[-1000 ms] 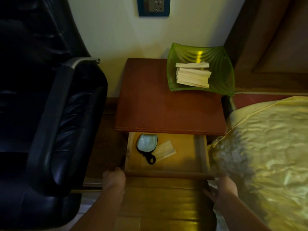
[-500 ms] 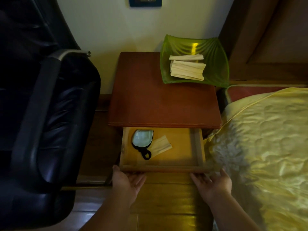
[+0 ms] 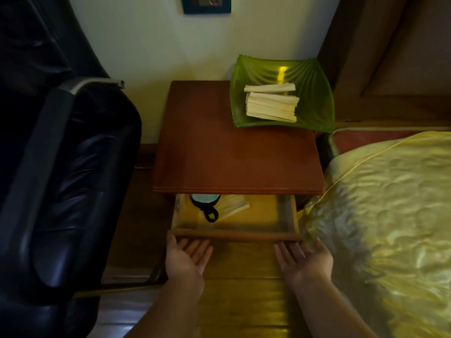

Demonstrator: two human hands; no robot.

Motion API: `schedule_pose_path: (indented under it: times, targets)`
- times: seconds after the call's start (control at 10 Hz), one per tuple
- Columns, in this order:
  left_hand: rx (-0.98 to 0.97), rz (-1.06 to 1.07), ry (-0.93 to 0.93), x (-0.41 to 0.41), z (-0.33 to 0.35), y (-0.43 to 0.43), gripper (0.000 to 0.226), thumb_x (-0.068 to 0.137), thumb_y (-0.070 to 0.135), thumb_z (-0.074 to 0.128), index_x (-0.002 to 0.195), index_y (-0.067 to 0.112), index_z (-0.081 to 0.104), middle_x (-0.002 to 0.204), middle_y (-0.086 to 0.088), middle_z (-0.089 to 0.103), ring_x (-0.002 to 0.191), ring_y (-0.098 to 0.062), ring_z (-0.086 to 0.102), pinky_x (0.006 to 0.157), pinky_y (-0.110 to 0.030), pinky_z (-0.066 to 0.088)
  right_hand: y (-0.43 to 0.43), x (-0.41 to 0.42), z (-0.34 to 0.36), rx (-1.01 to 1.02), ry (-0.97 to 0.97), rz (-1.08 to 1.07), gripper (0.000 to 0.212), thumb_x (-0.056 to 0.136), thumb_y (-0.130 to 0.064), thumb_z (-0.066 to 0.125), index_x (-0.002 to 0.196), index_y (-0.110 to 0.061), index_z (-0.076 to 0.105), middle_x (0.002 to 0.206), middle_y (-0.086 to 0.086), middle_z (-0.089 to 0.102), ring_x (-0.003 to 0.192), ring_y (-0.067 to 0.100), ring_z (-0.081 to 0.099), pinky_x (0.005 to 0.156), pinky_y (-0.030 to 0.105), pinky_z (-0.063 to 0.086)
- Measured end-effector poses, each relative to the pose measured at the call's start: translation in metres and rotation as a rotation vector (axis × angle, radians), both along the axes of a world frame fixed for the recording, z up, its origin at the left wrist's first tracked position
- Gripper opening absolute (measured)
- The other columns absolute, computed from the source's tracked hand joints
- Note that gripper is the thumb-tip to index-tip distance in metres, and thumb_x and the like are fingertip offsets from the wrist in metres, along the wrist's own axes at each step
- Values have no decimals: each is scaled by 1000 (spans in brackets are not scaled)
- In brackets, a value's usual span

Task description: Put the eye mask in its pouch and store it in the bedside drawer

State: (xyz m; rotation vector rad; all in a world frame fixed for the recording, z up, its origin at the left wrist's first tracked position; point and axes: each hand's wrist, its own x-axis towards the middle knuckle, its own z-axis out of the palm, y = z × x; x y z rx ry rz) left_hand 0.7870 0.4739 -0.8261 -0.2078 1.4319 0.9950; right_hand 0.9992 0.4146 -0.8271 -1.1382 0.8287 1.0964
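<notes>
The bedside drawer [image 3: 236, 236] stands partly out under the red-brown nightstand top [image 3: 234, 154]. Inside at its left lies a pale rounded pouch with a black strap loop [image 3: 206, 203], half hidden under the top, and beside it a cream folded item [image 3: 233, 207]. I cannot tell where the eye mask itself is. My left hand [image 3: 188, 259] is flat, palm up, fingertips against the left of the drawer front. My right hand [image 3: 305, 261] is flat, palm up, fingertips at the right of the drawer front. Neither hand holds anything.
A green dish [image 3: 314, 93] with a stack of cream folded pieces [image 3: 271, 103] sits at the nightstand's back right. A black leather armchair [image 3: 61, 179] stands close on the left. The bed with a yellow quilted cover [image 3: 390, 228] is on the right. A wooden floor [image 3: 244, 301] lies below.
The drawer has slid inward, so the pouch is now half under the top. Both hands moved from the drawer's sides to its front with open palms.
</notes>
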Motion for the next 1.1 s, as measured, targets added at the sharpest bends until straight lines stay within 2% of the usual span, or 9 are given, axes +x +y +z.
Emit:
schedule_pose_path:
  times: [0.1, 0.2, 0.3, 0.4, 0.6, 0.7, 0.9, 1.0, 1.1]
  targets:
    - [30, 10, -31, 8, 0, 8, 62, 99, 53, 45, 145, 12, 45, 132, -20, 62, 108, -37, 68, 74, -47, 55, 6, 0, -3, 69, 7, -7, 64, 102, -42, 44, 153, -5, 38, 156, 19, 44, 136, 44, 50, 100, 55, 45]
    - [45, -6, -64, 25, 5, 25, 58, 100, 49, 44, 150, 19, 40, 148, -16, 51, 127, -40, 56, 80, -53, 53, 25, 3, 2, 142, 10, 29, 65, 100, -42, 48, 154, -7, 38, 157, 18, 42, 141, 42, 44, 97, 59, 45]
    - [80, -19, -116, 39, 7, 46, 61, 100, 49, 44, 155, 25, 32, 156, -11, 41, 135, -42, 47, 84, -59, 50, 50, 6, 8, 196, 4, 106, 70, 97, -46, 54, 158, -21, 30, 161, 18, 35, 149, 41, 31, 99, 64, 42]
    - [124, -59, -157, 45, 6, 68, 64, 99, 52, 45, 156, 26, 30, 161, -10, 35, 139, -42, 43, 90, -61, 48, 72, 7, 12, 244, -20, 161, 72, 97, -53, 54, 159, -32, 26, 164, 16, 31, 151, 43, 24, 109, 66, 35]
    - [161, -45, -216, 48, 8, 84, 69, 98, 57, 43, 157, 26, 25, 163, -11, 30, 140, -45, 39, 108, -64, 38, 92, 7, 11, 199, -85, 218, 76, 92, -61, 57, 157, -30, 30, 156, 12, 44, 144, 43, 39, 113, 67, 30]
    - [167, 11, -282, 41, 11, 90, 82, 90, 69, 45, 155, 22, 30, 159, -15, 36, 141, -43, 38, 112, -61, 35, 89, 7, 9, 165, -117, 265, 81, 90, -65, 57, 158, -33, 26, 156, 9, 44, 145, 42, 38, 117, 68, 24]
    - [126, -102, -253, 19, 16, 92, 91, 86, 77, 38, 155, 19, 32, 155, -19, 40, 135, -46, 45, 110, -61, 38, 76, 8, 9, 177, -146, 403, 82, 92, -61, 57, 160, -31, 23, 164, 12, 32, 148, 42, 32, 109, 68, 30]
    - [28, -275, -101, 20, 31, 85, 74, 94, 64, 43, 144, 10, 47, 142, -22, 53, 123, -43, 56, 97, -57, 49, 68, 3, 22, 118, -135, 524, 83, 91, -60, 58, 160, -29, 23, 165, 14, 29, 145, 43, 37, 102, 66, 35]
    - [-8, -460, 79, 21, 51, 75, 49, 98, 50, 49, 121, 9, 64, 128, -19, 62, 106, -35, 64, 81, -50, 55, 62, -5, 40, 38, -150, 695, 78, 93, -58, 58, 159, -28, 29, 163, 12, 36, 142, 40, 43, 96, 62, 38]
